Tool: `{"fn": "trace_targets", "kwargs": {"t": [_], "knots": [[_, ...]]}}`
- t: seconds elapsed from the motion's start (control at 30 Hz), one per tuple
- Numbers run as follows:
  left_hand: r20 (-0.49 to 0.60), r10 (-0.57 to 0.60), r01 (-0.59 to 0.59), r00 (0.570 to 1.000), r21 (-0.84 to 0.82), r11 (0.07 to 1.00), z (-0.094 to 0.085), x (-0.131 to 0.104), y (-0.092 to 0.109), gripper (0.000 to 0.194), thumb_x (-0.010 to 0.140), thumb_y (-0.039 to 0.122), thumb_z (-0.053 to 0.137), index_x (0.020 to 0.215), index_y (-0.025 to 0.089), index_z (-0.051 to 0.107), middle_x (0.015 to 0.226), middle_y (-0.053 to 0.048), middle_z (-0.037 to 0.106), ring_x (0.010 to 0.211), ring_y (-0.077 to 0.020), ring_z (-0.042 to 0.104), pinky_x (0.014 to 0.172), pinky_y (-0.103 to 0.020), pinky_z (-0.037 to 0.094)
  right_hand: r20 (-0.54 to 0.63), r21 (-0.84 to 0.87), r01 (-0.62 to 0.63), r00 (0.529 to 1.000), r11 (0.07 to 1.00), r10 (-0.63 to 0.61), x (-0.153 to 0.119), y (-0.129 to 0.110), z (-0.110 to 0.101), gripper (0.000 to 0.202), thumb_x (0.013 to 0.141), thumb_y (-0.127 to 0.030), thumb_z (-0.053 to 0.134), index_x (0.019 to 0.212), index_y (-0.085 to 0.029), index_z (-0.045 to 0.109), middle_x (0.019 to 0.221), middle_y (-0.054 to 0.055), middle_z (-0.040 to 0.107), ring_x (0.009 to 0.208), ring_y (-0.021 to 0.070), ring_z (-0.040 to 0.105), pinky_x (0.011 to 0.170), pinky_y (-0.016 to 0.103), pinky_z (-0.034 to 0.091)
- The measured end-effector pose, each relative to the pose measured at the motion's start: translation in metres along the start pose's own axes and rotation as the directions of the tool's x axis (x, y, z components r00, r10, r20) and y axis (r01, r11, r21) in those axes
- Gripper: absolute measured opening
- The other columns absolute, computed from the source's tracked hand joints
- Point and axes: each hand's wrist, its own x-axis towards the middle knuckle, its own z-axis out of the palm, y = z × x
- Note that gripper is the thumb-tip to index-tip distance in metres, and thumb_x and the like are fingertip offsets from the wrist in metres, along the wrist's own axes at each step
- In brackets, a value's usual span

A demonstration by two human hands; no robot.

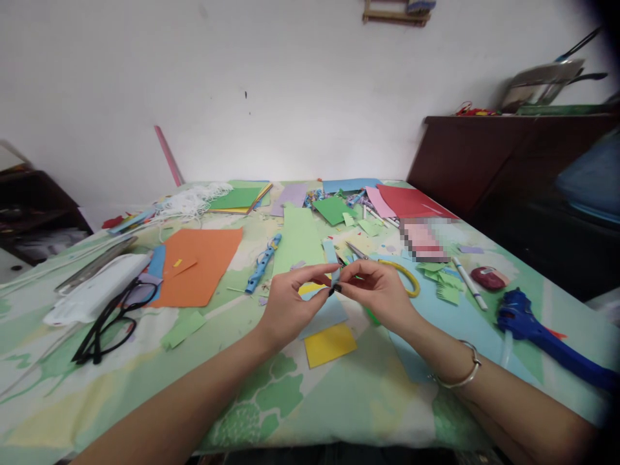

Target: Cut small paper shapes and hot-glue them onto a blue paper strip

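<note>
A narrow light blue paper strip (331, 252) stands up between my two hands, above the middle of the table. My left hand (294, 298) pinches its lower end between thumb and forefinger. From the other side my right hand (382, 292) closes thumb and fingertips on the same end, so the fingers partly hide it. Beneath the hands lie a yellow paper piece (330, 345) and a pale blue paper piece (323, 321). Scissors with a yellow handle (411, 281) rest just beyond my right hand, partly covered by it.
A blue glue gun (520, 316) and light blue sheet (448, 329) lie to the right. Black glasses (109, 323), an orange sheet (201, 265) and a blue paper flute-like roll (263, 263) are left. Green scraps (443, 281), a marker (469, 284) and stacked coloured paper (237, 197) lie farther back.
</note>
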Motion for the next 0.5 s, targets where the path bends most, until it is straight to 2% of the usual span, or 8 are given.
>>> {"fn": "trace_targets", "kwargs": {"t": [0.5], "knots": [[0.022, -0.044, 0.045, 0.999, -0.057, 0.997, -0.0004, 0.0002, -0.0025, 0.029, 0.074, 0.016, 0.064, 0.102, 0.018, 0.069, 0.085, -0.005, 0.071, 0.080, -0.0161, 0.064, 0.083, -0.031, 0.050, 0.023, 0.064, -0.004, 1.000, 0.998, 0.003, -0.0003, 0.0017, 0.0006, 0.017, 0.070, -0.024, 0.072, 0.072, -0.018, 0.056, 0.070, -0.002, 0.057, 0.066, 0.0104, 0.053, 0.062, 0.025, 0.045]]}}
